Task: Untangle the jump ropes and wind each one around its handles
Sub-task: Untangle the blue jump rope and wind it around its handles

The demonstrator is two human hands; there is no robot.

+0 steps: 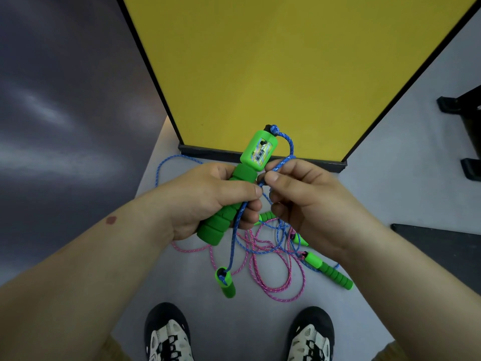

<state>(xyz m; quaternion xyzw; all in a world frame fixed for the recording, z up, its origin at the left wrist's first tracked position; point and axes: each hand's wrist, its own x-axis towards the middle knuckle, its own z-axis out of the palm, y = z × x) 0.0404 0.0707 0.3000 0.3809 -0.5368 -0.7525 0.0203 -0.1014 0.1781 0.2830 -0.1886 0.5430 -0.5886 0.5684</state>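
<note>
My left hand grips a green foam handle with a counter window, held upright above the floor. A blue rope leaves the handle's top and loops down to my right hand, which pinches it beside the handle. The blue rope hangs on to a second green handle dangling below. On the floor a pink rope lies tangled with blue loops, with another green handle at the right. Further green handle parts show behind my right hand.
A yellow panel with a black frame stands just ahead, its base at the floor. A dark wall is on the left. Black furniture feet sit at the right. My two shoes are at the bottom on the grey floor.
</note>
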